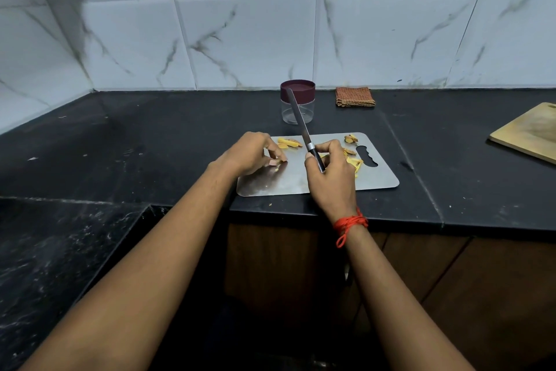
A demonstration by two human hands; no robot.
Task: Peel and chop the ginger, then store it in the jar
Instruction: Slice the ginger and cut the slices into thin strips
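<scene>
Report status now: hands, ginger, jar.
Right hand grips knife, blade raised. Left hand holds ginger piece on steel board. Jar lidded, behind board.

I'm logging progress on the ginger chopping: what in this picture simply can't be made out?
Head view, whether the left hand holds anything: its curled fingers cover the spot.
Head view, the knife handle: mostly inside the right hand.
Head view, the wooden board: cut off by the right edge.

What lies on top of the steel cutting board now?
On the steel board: ginger slices, peel scraps by its handle slot, and a small piece that the left hand pinches. The right hand, gripping the knife, covers whatever lies under it.
</scene>
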